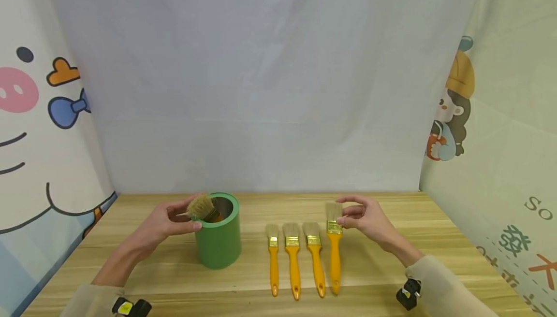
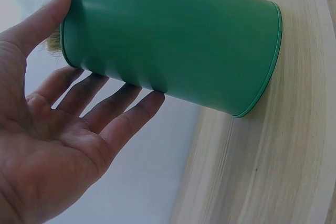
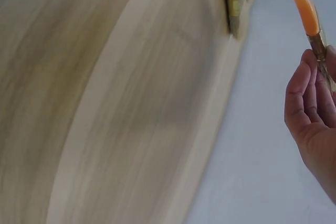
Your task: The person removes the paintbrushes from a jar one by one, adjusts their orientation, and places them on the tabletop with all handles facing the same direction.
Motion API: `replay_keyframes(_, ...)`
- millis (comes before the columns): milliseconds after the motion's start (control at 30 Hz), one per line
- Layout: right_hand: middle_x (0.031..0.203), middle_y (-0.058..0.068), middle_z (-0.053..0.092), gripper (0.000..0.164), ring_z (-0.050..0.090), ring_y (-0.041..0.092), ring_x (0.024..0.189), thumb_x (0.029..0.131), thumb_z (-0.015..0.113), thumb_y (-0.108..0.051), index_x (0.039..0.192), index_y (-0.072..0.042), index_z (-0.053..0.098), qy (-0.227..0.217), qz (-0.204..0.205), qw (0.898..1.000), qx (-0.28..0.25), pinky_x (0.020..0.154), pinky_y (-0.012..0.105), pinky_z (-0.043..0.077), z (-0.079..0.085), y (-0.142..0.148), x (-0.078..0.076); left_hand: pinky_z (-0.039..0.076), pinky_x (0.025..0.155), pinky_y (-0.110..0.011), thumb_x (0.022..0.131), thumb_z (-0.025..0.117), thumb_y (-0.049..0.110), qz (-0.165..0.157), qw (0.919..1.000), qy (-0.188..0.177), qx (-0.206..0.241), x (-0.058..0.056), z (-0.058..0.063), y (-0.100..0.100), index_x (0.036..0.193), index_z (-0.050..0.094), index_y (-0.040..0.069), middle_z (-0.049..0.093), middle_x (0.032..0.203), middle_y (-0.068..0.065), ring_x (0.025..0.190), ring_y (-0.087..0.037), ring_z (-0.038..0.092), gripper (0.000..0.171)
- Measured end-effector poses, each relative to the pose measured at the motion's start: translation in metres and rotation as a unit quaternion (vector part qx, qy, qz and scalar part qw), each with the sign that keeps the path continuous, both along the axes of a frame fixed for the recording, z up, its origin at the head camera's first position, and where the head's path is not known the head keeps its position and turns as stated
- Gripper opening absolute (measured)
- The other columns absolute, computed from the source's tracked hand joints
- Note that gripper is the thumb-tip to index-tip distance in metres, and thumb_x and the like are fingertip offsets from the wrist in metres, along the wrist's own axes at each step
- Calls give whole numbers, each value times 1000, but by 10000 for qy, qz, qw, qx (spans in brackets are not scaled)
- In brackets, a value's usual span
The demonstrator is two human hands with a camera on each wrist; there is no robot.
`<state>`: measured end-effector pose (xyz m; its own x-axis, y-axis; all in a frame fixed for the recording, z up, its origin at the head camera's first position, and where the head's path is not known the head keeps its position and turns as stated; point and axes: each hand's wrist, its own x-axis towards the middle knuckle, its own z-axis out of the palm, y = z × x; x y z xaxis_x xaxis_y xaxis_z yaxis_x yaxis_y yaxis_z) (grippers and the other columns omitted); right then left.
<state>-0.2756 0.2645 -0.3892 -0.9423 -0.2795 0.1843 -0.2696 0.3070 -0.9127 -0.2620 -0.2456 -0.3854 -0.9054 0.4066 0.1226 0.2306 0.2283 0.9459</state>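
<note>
A green cylindrical pot (image 1: 219, 247) stands upright on the table. One paintbrush (image 1: 202, 208) leans inside it, bristles up over the rim, its handle mostly hidden. My left hand (image 1: 163, 223) holds the pot from its left; in the left wrist view the thumb lies by the rim and the fingertips touch the side. My right hand (image 1: 369, 219) pinches a yellow-handled paintbrush (image 1: 335, 259) near its metal band; the right wrist view shows this brush (image 3: 303, 6) raised off the table. To its left lie three more paintbrushes, a narrow one (image 1: 273, 264) and two wider ones (image 1: 294, 268), (image 1: 316, 264).
The wooden table (image 1: 383, 283) ends at a pale hanging cloth (image 1: 270, 90) behind. Printed cloths with cartoon figures flank it, one on the left (image 1: 39, 152) and one on the right (image 1: 505, 138).
</note>
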Motion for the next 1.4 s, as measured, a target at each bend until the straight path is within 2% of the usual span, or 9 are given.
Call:
replay_keyframes(467, 106, 23, 74, 51, 73, 26, 91, 93, 78, 3, 139, 11, 58, -349, 40, 9994, -1, 84, 48, 63, -20, 14, -10, 45, 107, -66, 97, 76, 16, -19, 10000, -2, 44, -2, -1, 0, 163, 40, 6, 38, 162, -26, 138, -56, 46, 76)
replay_keyframes(667, 107, 24, 74, 47, 73, 27, 93, 94, 78, 0, 136, 10, 60, -341, 32, 9990, 291, 82, 42, 63, -27, 16, -14, 42, 108, -69, 97, 77, 18, 81, 10000, -19, -55, -2, -1, -1, 163, 41, 7, 32, 166, -26, 140, -62, 39, 76)
replay_keyframes(833, 104, 22, 75, 47, 73, 23, 91, 93, 79, 0, 135, 12, 60, -307, 139, 9984, 446, 79, 37, 62, -33, 17, -17, 39, 108, -73, 97, 77, 20, 138, 9998, -20, -138, -1, 0, -1, 162, 42, 8, 25, 168, -26, 141, -66, 32, 75)
replay_keyframes(1033, 98, 17, 75, 46, 68, 16, 83, 92, 79, 0, 133, 13, 61, -193, 221, 9974, 659, 68, 27, 55, -39, 16, -21, 38, 109, -73, 97, 78, 21, 167, 9997, -59, -187, 0, 1, -1, 163, 42, 8, 24, 169, -26, 142, -66, 31, 76)
replay_keyframes(1400, 102, 18, 75, 44, 72, 27, 89, 93, 80, -1, 130, 13, 63, -23, 277, 9944, 1020, 71, 28, 56, -45, 15, -25, 38, 109, -73, 97, 78, 20, 162, 9997, -16, -174, 0, 0, -2, 162, 42, 7, 24, 168, -27, 141, -65, 32, 76)
